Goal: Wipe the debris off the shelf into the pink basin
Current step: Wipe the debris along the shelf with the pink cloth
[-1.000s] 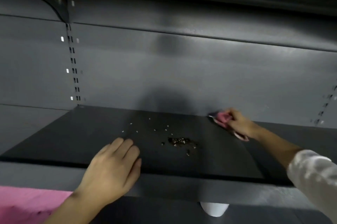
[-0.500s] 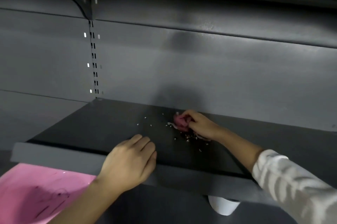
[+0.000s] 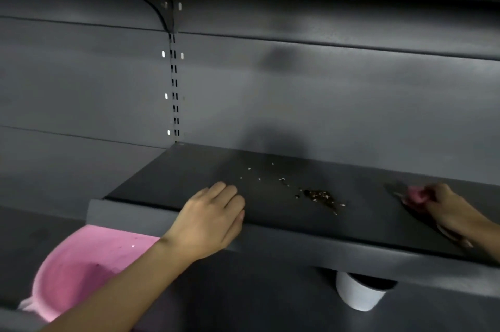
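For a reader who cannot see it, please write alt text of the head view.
A right hand grips a pink cloth on a dark shelf, right of a small debris pile. The left hand rests flat on the shelf's front edge. Below are a pink basin and a white cup.

debris (image 3: 319, 195): on the shelf (image 3: 189, 177), between left hand (image 3: 213, 219) and right hand (image 3: 451, 210)
basin (image 3: 81, 264): below shelf's left end
cup (image 3: 359, 293): under shelf, right of basin

This looked like a shop: a dark grey metal display shelf (image 3: 189, 185) hung on a slotted upright (image 3: 174, 93) against plain steel back panels (image 3: 338, 104).
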The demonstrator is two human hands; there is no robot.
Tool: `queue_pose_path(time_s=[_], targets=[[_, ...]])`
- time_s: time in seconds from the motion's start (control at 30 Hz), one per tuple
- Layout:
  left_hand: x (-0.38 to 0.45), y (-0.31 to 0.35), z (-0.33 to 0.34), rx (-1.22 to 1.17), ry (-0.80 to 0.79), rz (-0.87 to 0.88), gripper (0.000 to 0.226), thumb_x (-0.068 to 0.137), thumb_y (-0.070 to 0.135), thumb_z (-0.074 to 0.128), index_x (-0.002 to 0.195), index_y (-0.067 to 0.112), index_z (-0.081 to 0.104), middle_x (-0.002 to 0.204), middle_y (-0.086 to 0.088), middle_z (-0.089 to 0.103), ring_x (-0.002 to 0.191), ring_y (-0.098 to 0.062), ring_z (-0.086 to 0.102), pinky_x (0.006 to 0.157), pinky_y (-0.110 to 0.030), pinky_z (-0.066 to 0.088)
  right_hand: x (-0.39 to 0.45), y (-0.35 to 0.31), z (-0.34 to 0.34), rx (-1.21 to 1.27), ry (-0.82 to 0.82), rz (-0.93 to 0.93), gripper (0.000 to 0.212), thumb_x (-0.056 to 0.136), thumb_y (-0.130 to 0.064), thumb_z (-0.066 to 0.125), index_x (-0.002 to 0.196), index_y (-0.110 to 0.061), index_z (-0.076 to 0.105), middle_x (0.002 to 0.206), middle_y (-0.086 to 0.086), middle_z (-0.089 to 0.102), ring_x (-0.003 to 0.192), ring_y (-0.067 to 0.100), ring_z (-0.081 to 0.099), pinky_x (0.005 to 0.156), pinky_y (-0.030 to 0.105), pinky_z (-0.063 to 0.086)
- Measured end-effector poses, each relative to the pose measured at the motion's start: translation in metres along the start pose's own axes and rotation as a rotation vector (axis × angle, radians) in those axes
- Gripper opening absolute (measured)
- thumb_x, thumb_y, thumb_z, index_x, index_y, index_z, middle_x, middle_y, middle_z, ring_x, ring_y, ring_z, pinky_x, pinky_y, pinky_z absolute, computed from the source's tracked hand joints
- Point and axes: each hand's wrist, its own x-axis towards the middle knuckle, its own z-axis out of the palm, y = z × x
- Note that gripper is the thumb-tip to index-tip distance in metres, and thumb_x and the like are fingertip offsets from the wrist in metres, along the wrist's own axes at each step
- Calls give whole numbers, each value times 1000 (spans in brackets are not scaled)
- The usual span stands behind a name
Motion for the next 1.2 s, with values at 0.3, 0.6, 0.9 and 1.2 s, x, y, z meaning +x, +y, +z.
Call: queue_pose_path(time_s=[0.3, 0.6, 0.9, 1.2], targets=[[-44, -66, 1, -21, 26, 113, 30, 82, 19, 40, 57, 14, 57, 57, -2, 53, 52, -20, 53, 44, -24, 45, -79, -140, 57, -51, -55, 38, 27, 93, -8, 41, 113, 9, 41, 122, 34, 53, 114, 39, 53, 91, 37, 42], [-41, -71, 0, -73, 60, 159, 25, 77, 20, 43, 54, 18, 54, 55, 2, 50, 52, -16, 50, 43, -23, 43, -105, -216, 94, 58, -100, -115, 26, 91, -2, 34, 115, 5, 41, 121, 27, 56, 110, 34, 55, 82, 30, 40], [-49, -88, 3, -76, 106, 131, 28, 78, 20, 42, 55, 14, 56, 57, -3, 54, 52, -20, 54, 45, -24, 48, -98, -149, 52, -70, 3, 98, 31, 93, -10, 42, 119, 6, 39, 124, 30, 55, 112, 38, 55, 87, 35, 43], [-48, -86, 3, -86, 116, 117, 28, 78, 20, 41, 54, 14, 55, 56, -3, 52, 50, -20, 52, 45, -24, 46, -131, -232, 103, 7, -171, -322, 26, 88, -1, 39, 113, 0, 42, 122, 23, 56, 113, 32, 55, 96, 37, 45]])
